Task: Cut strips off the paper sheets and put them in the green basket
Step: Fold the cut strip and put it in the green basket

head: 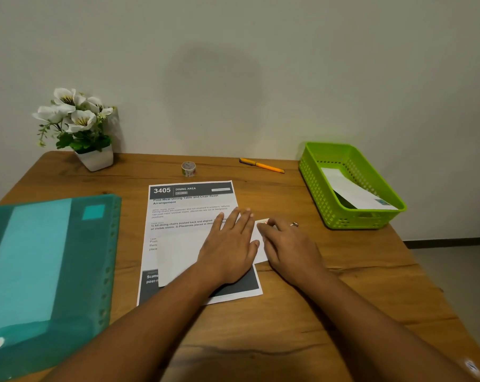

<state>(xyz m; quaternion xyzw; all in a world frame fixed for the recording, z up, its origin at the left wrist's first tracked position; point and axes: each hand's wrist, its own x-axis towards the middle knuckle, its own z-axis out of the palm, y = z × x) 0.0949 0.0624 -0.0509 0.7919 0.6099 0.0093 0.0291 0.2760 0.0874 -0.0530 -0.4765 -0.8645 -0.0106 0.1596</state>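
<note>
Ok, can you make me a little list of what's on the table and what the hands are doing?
table: wooden
printed sheet: flat, in the middle
white piece: lies on the printed sheet
left grip: flat on the white piece, fingers straight
right grip: fingers curled at the white piece's right edge; whether it pinches is unclear
green basket: at the right, one paper strip inside
back edge: tape roll, orange pen, flower pot
teal folder: at the left
</note>
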